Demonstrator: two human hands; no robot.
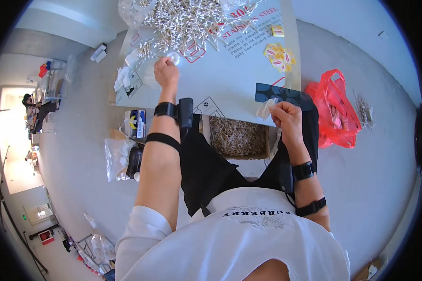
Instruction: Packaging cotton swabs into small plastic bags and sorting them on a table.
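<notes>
Far left, crumpled white wrap (122,78) at the surface's left edge. Next, left hand (166,73), fingers curled, seems to pinch a small white round piece (174,58) at the near side of the loose cotton swabs (185,23), which are heaped toward the far edge. Below the near edge, a box of swabs or similar sticks (237,136). Then a pale, clear-looking packet (265,108) at the near edge, toward the near right corner; right hand (288,121) holds it in a narrow fingertip pinch, contents unclear. Yellow packets (280,57) near the right edge; red bag (333,112) beyond it. Step looks like handling packet and round piece together, judging by the two grips; next move probably calls for light pinches, bringing the hands closer.
</notes>
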